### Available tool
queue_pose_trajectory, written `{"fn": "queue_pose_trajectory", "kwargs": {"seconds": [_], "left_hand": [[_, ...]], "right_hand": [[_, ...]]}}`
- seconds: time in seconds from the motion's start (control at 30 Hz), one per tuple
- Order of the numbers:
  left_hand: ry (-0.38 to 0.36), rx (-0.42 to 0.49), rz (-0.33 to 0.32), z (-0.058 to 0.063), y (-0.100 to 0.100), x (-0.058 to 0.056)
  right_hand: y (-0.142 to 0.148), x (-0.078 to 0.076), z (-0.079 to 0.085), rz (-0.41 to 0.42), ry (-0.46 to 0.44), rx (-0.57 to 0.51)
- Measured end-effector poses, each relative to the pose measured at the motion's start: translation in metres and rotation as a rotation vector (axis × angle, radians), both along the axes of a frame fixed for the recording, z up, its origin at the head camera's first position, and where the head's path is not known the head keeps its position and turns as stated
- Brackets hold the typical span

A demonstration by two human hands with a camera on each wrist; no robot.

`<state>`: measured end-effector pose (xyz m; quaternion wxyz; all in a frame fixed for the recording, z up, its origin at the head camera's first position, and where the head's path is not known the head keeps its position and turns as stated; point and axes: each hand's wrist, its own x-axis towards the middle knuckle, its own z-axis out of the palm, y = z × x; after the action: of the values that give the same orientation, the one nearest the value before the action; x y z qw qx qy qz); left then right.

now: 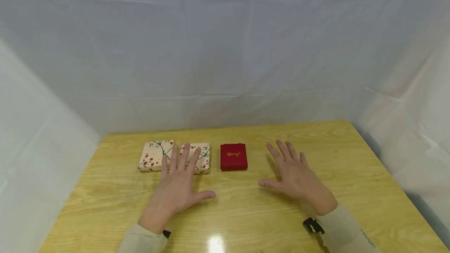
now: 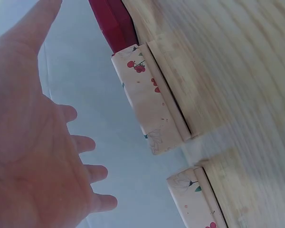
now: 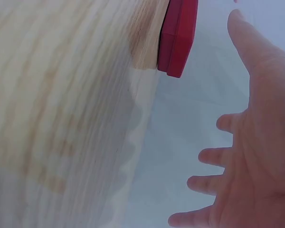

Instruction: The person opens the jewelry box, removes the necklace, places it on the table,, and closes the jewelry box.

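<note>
Three small flat boxes lie in a row on the wooden table. At the left is a cream floral box; beside it sits a second floral box, partly covered in the head view by my left hand. That hand hovers palm down, fingers spread, holding nothing. A red box with gold lettering is third in the row. To its right my right hand hangs above the table, its fingers spread and its grip empty. The left wrist view shows both floral boxes and the red box apart from the palm.
The light wooden table carries the boxes. White cloth hangs behind it and along both sides. A black strap is on the right wrist, by the sleeve.
</note>
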<state>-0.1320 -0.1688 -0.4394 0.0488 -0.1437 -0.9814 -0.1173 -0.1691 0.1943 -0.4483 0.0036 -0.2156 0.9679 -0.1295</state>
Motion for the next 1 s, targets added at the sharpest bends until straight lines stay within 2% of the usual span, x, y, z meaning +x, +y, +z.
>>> {"fn": "queue_pose_trajectory", "kwargs": {"seconds": [0.43,1.0], "left_hand": [[0.038,-0.043,-0.023,0.004,0.004,-0.004],[0.055,-0.018,-0.069,0.006,0.012,-0.018]], "right_hand": [[-0.007,-0.005,0.003,0.039,0.012,-0.012],[-0.024,-0.03,0.002,0.132,0.022,-0.029]]}}
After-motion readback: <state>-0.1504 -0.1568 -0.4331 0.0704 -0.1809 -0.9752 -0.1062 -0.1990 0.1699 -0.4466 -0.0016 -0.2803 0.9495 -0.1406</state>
